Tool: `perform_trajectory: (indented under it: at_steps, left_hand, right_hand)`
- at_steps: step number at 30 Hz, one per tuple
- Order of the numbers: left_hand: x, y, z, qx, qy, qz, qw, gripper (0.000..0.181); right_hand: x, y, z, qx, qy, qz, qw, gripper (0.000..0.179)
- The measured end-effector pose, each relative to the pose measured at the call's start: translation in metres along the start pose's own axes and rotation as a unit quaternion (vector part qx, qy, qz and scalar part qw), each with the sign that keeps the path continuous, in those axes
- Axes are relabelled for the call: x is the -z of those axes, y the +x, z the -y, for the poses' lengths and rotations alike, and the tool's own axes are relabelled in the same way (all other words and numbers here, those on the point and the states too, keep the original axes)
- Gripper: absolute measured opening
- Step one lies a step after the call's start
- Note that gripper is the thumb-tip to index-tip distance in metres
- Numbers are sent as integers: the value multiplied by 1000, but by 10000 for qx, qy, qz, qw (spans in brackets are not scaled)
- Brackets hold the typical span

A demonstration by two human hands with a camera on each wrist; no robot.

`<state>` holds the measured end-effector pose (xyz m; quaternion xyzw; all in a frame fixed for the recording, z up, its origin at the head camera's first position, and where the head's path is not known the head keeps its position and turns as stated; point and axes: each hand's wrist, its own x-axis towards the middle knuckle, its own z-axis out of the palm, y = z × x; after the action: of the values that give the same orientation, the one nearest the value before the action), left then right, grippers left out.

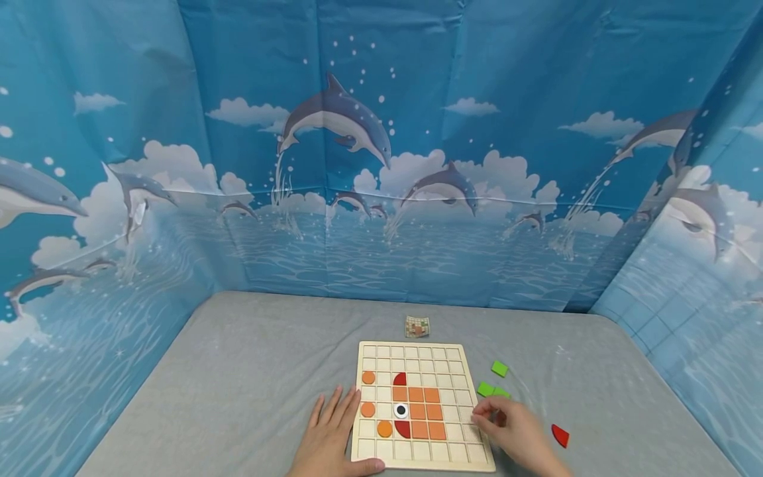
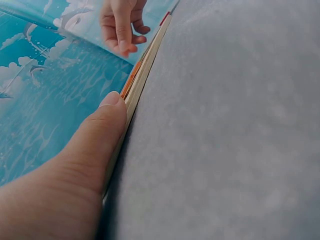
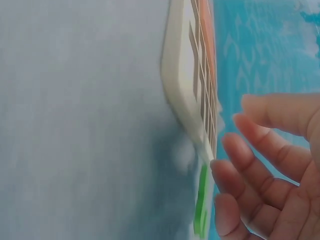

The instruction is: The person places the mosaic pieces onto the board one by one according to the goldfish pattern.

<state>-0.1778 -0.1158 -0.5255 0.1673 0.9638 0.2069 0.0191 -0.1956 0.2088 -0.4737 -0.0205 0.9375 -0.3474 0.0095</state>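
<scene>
A pale wooden grid board (image 1: 456, 452) lies on the grey cloth. Its cells hold several orange squares (image 1: 434, 412), orange discs (image 1: 385, 429), two red quarter-circles (image 1: 402, 429) and a white-and-black eye disc (image 1: 401, 411). My left hand (image 1: 328, 434) lies flat at the board's left side, fingers spread, with the thumb (image 2: 102, 127) along the near edge. Over the right edge hovers my right hand (image 1: 515, 430). In the right wrist view its fingers (image 3: 250, 155) are loosely bent, a gap shows between thumb and forefinger, and no piece is visible in them.
Green squares (image 1: 499, 368) lie right of the board, partly behind the right hand. Further right is a loose red quarter-circle (image 1: 560, 436). A small picture card (image 1: 417, 326) sits beyond the board's far edge. A dolphin-print curtain (image 1: 381, 252) encloses the back and sides.
</scene>
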Motion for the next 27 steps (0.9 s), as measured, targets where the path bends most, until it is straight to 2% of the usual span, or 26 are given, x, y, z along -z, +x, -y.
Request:
perform_trajectory:
  at_steps: [3,11,20,27]
  left_hand:
    - [0,0,0,-12,7,-15,10000,114]
    - [-1,0,0,-7,33,-46,10000,113]
    - [-1,0,0,-16,54,-44,10000,114]
    - [-1,1,0,-7,50,-31,10000,114]
  right_hand:
    - [9,0,-6,-217,-170,-69,9996,8]
    - [32,-2,-32,-324,-273,-219,9989,10]
    - [49,-3,-59,-718,-579,-251,9954,30]
    - [57,-3,-74,-773,-741,6,9943,46]
